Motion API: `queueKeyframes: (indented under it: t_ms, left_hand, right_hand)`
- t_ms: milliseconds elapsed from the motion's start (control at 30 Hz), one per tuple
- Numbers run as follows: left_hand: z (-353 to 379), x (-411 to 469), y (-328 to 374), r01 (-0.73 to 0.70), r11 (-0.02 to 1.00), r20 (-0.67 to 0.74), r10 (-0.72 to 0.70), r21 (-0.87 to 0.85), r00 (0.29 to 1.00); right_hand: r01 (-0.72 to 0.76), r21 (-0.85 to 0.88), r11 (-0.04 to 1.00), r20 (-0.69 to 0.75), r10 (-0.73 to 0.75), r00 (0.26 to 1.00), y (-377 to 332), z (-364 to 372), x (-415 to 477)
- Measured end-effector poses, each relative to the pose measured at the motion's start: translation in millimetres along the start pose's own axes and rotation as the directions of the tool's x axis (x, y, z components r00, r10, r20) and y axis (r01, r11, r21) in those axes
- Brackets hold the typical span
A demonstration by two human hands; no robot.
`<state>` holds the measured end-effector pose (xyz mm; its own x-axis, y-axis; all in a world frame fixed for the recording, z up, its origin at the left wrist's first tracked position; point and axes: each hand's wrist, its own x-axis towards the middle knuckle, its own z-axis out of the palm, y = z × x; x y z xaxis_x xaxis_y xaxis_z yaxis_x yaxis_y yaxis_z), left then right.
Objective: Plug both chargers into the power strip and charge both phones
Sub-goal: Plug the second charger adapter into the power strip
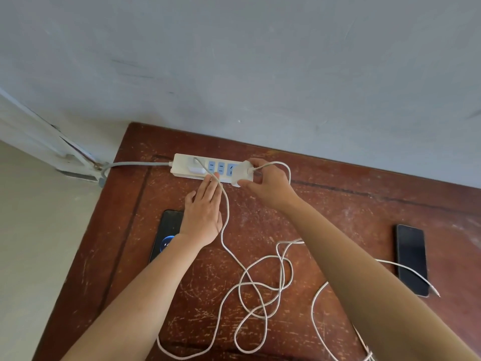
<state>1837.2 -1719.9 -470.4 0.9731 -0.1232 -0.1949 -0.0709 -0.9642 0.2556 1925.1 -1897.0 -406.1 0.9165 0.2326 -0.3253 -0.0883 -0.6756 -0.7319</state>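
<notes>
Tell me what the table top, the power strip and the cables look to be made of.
Reddish-brown table top: looks like varnished wood, its finish worn, with pale scratches and scuffs all over. White oblong power strip: apparently smooth matte plastic, with blue socket inserts. Thin white charging cables: a fine woven-looking surface hints at braided sheathing, though plain rubbery plastic cannot be ruled out.

table [182,295]: scratched wood | power strip [182,162] | two phones [166,235] [411,259] | tangled cables [260,285]
</notes>
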Motion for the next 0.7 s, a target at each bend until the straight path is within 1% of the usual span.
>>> queueKeyframes:
  t_ms: [67,133,267,367,467,600,700]
  left_hand:
    - [-3,0,-2,-0.015,1.000,-0.003,0.015,-0.013,1.000]
    - [-4,0,-6,-0.027,0.999,-0.016,0.026,-0.025,1.000]
    - [-4,-1,-9,-0.002,0.998,-0.046,-0.001,-0.064,0.999]
    - [-2,-1,-6,0.014,0.998,-0.053,-0.018,-0.063,0.998]
    - [-5,2,-3,0.033,0.996,-0.072,-0.040,-0.086,0.997]
    - [-10,3,-5,0.028,0.994,-0.085,-0.038,-0.110,0.996]
    - [-9,3,-7,0.003,0.993,-0.078,-0.012,-0.118,0.997]
  right_hand:
    - [0.041,-0.030,0.999,0.015,-0.040,0.999,-3,1,2]
    - [0.094,-0.094,0.991,0.027,-0.092,0.995,-2,3,3]
    - [0.141,-0.130,0.981,0.063,-0.134,0.989,0,6,2]
    - [0.189,-0.226,0.956,0.082,-0.175,0.981,-1,10,2]
    - [0.215,-0.315,0.924,0.076,-0.201,0.977,-3,15,5]
    - [0.258,-0.376,0.890,0.072,-0.249,0.966,-3,19,8]
    - [0.287,-0.410,0.866,0.038,-0.298,0.954,1,23,7]
